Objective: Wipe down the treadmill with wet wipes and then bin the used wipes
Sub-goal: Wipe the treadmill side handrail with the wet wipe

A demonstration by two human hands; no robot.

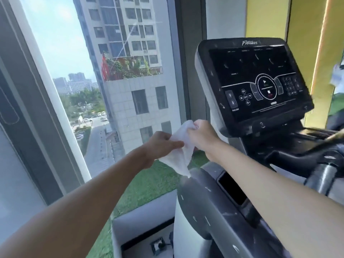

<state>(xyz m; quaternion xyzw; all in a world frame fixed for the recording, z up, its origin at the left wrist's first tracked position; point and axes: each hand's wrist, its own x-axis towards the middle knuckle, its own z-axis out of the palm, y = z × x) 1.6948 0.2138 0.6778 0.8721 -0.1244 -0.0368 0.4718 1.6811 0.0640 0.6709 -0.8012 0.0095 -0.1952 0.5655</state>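
A white wet wipe (179, 155) hangs in the air between my two hands, left of the treadmill console. My left hand (160, 146) pinches its left edge with thumb and fingers. My right hand (202, 136) grips its upper right corner with curled fingers. The wipe's lower tip dangles just above the grey left handrail (201, 198) of the treadmill. The black console screen (260, 82) stands to the right of my hands, dark with white control markings and specks on it.
A tall window (115, 90) fills the left side, with buildings outside. A yellow wall (301, 25) rises behind the console. The black handlebar (305, 155) and a metal grip (322, 177) lie at right. A floor socket (158, 246) sits below by the white ledge.
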